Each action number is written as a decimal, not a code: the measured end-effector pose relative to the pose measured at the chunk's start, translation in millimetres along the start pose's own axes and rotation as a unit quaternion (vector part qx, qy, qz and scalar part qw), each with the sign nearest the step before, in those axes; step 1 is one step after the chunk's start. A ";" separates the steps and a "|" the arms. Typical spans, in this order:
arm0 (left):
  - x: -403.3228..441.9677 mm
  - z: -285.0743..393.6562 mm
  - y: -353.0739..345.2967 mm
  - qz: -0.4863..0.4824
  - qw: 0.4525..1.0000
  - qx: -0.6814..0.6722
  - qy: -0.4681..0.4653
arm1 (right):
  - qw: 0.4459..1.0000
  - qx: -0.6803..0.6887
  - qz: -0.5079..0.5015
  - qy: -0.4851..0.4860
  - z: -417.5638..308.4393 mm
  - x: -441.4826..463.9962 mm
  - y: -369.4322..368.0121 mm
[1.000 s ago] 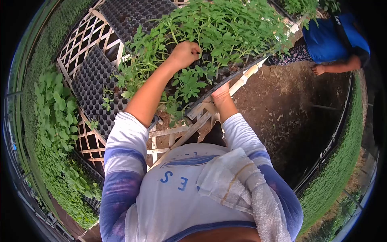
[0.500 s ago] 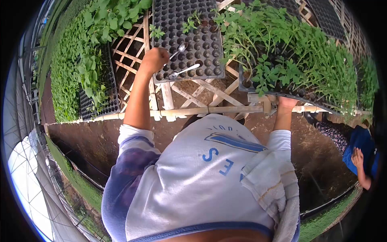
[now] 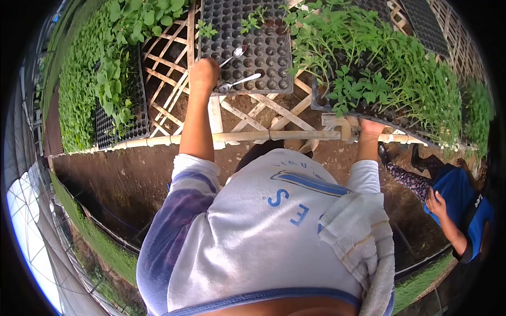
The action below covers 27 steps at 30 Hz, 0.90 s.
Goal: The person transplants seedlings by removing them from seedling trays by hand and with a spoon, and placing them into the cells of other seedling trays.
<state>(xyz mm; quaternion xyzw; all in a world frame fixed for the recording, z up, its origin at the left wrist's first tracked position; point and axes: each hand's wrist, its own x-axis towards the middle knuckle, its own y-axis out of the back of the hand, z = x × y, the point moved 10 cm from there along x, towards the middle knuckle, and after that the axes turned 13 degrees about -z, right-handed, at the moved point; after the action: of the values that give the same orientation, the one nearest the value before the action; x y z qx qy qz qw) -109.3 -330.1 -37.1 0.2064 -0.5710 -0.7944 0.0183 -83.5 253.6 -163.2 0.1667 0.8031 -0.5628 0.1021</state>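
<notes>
My left hand is closed at the left edge of a black cell tray; whatever its fingers hold is hidden. Just right of it, one spoon slants across the cells. A second spoon lies near the tray's front edge. A few small seedlings stand in this tray. On the right, my right hand is under the front edge of another black tray, its fingers hidden beneath. Leafy green seedlings fill that tray.
The trays rest on a lattice bench with a bamboo front rail. More leafy plants and a dark tray are at the left. Another person in blue stands at the right, one hand visible. Soil ground lies below.
The view has swung left from the seedling tray. My left hand has left the seedlings for the left edge of the tray with the spoons. My right hand still touches the seedling tray.
</notes>
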 end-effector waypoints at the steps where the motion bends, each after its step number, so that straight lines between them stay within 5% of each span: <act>1: 1.0 1.7 -2.0 0.002 1.000 0.002 -0.007 | 1.000 0.012 0.013 -0.002 1.6 -2.2 0.8; 3: -7.9 35.3 -1.6 0.050 0.987 0.128 -0.083 | 0.999 -0.001 0.033 -0.007 5.2 -4.4 6.4; 5: 7.6 28.2 -21.3 0.002 0.988 0.136 -0.076 | 0.994 0.059 -0.091 -0.032 9.1 2.7 1.2; 8: 12.5 39.6 -13.2 -0.015 0.976 0.170 -0.135 | 0.987 0.101 -0.123 -0.008 15.2 11.0 -1.9; 10: -5.1 83.1 40.3 0.020 0.984 -0.019 -0.175 | 0.975 -0.087 -0.199 0.046 13.3 24.6 16.3; 12: -10.9 161.3 67.2 -0.020 0.936 -0.246 -0.252 | 0.818 -0.472 -0.247 0.217 1.7 32.4 55.0; 14: -38.7 283.3 83.0 -0.112 0.880 -0.360 -0.289 | 0.848 -0.431 -0.234 0.201 -10.2 30.4 48.5; 17: -98.1 454.8 54.8 -0.283 0.808 -0.324 -0.403 | 0.887 -0.365 -0.236 0.154 -13.3 8.7 5.8; 18: -125.8 501.3 28.3 -0.353 0.775 -0.280 -0.444 | 0.973 -0.136 -0.184 0.038 -6.9 -2.5 -28.5; 19: -159.0 537.1 3.1 -0.425 0.720 -0.289 -0.467 | 0.989 0.125 -0.068 -0.029 -1.1 -27.2 -68.0; 20: -186.3 561.1 -26.5 -0.473 0.690 -0.293 -0.463 | 0.935 0.201 -0.293 0.005 -0.4 5.0 -52.2; 21: -210.2 582.5 -56.6 -0.491 0.668 -0.260 -0.495 | 0.980 0.123 -0.152 -0.033 6.1 -12.9 -54.5; 24: -265.5 608.7 -133.9 -0.548 0.654 -0.258 -0.452 | 0.970 0.087 -0.061 -0.218 -100.5 -58.9 -13.6; 27: -293.2 607.7 -170.6 -0.573 0.659 -0.242 -0.422 | 0.841 0.241 0.205 -0.438 -273.1 -114.4 44.7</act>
<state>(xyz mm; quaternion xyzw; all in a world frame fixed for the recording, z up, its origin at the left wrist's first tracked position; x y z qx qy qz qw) -17.9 353.5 56.5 0.1232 -0.0734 -0.7596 -0.6343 45.7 506.2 -67.4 0.0830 0.4611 -0.7190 0.5133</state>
